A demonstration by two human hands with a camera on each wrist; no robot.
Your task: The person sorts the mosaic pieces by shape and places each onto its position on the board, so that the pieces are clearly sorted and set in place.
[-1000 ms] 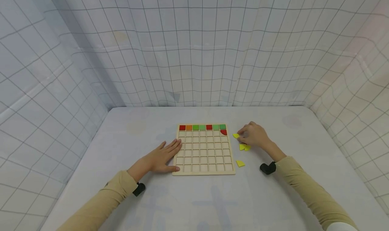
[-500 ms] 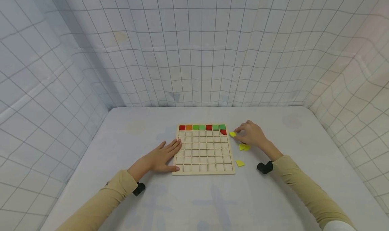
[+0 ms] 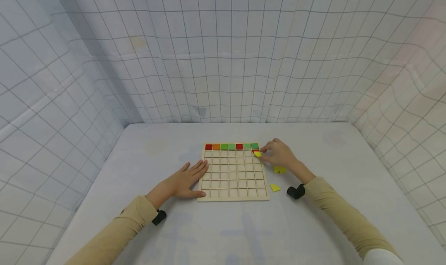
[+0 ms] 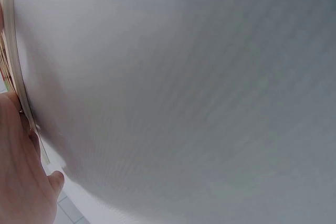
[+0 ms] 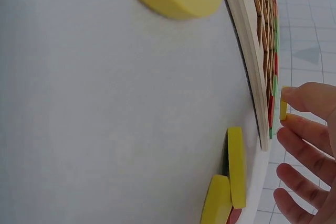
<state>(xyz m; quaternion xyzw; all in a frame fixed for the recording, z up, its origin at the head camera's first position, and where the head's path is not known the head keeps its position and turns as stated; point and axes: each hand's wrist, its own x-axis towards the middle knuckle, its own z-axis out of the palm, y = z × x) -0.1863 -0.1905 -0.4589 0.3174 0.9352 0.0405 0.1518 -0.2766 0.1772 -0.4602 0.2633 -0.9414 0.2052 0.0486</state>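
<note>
A wooden grid board [image 3: 233, 198] lies on the table, its far row filled with red, orange and green square tiles [image 3: 224, 146]. My right hand [image 3: 278, 154] pinches a yellow quarter-circle tile [image 3: 257, 154] between thumb and fingertip, above the board's right edge. Under it, partly covered, sits a red quarter-circle tile [image 3: 254, 151] in the second row's rightmost cell. In the right wrist view the pinched yellow tile [image 5: 283, 103] shows edge-on. My left hand [image 3: 184, 183] lies flat with fingers spread, fingertips and thumb resting on the board's left rim.
Right of the board, a couple of overlapping yellow tiles [image 3: 279, 169] lie partly behind the right hand; a red piece [image 5: 234, 215] peeks out beside them. Nearer the front lies a single yellow quarter-circle tile [image 3: 275, 188]. A white gridded curtain [image 3: 223, 63] surrounds the table.
My right hand has moved left with the yellow tile, from beside the board to over its right edge, and the tile now partly covers the red one. My left hand has stayed put.
</note>
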